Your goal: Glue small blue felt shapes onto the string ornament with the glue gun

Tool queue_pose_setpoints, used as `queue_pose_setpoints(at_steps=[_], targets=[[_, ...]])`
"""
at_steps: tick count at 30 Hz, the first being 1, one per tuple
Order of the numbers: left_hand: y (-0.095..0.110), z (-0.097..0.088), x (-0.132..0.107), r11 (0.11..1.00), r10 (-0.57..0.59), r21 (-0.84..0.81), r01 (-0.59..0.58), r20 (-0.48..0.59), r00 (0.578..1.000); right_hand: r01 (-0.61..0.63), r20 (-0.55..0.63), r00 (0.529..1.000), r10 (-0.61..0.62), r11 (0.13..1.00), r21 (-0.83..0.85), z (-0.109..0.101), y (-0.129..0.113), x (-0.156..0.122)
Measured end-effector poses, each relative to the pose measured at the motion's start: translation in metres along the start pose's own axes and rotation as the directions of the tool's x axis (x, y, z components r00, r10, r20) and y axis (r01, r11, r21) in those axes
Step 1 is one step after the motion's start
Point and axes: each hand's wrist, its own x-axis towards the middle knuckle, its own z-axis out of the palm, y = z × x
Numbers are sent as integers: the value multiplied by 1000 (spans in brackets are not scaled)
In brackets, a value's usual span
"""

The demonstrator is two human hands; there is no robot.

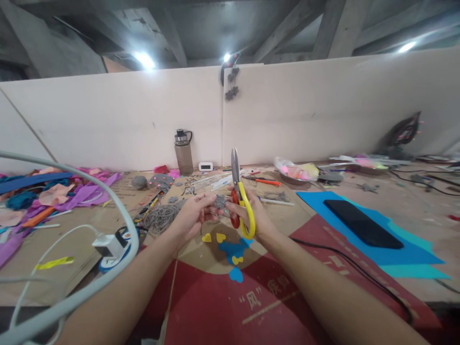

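Hands meet at centre frame, just above the table. Left hand point(192, 215) pinches a small grey felt piece point(220, 201) between thumb and fingertips, closed tight on it. Right hand point(253, 218) is wrapped around the scissors point(237, 189): fingers through the yellow and red loops, blades together and pointing straight up. Right fingertips sit just beside the felt piece; cannot tell whether they touch it. Both forearms come in from the lower edge.

Under the hands, on the table point(89, 230): two yellow hearts point(206, 237) and blue cut-outs point(232, 249), lying where a tan patch meets the red mat point(215, 306) that has white characters printed on it. Grey cord bundle point(160, 216) just left of the left hand.

Right of centre: blue sheet point(316, 201) with a black phone point(362, 223) flat on it. A black cable point(359, 273) runs from near the right wrist toward the lower right.

Lower left: white charger point(108, 244) with a thick white cable point(72, 297) looping close to the camera. Left edge: heap of purple, pink and blue scraps point(72, 191).

Back of table, against the white partition point(125, 120): grey water bottle point(183, 152) upright, small white clock point(206, 166) just beside it, and a bowl point(296, 171) of pink and yellow bits further right. An orange-handled tool point(266, 181) lies between the bowl and the scissors. Small loose tools behind the hands are too small to tell.
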Motion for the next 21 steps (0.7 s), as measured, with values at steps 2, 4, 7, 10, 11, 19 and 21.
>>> queue_pose_setpoints(at_steps=[2, 4, 7, 10, 11, 19, 21], targets=[[0, -2, 1, 1000, -12, -10, 12, -10, 1000, 2, -5, 1000, -2, 1000, 1, -1, 0, 1], [-1, -2, 1, 999, -2, 33, 2, -10, 1000, 4, -18, 1000, -4, 1000, -6, -2, -1, 1], [-3, -1, 0, 988, 30, 154, -30, 3, 1000, -5, -22, 1000, 4, 1000, -29, -3, 0, 2], [-3, 1, 0, 984, 22, 179, -17, -25, 999, -22, -29, 999, 20, 997, -71, -4, 6, 5], [-3, 0, 0, 987, 18, 158, -10, -49, 999, -9, -44, 999, 5, 995, -102, -5, 8, 6], [8, -15, 9, 972, 173, -106, -210, -281, 944, 249, 84, 960, -268, 678, -691, -11, 0, -1], [12, -18, 10, 952, 206, -154, -264, -316, 926, 289, 174, 951, -255, 534, -794, -10, -2, -5]])
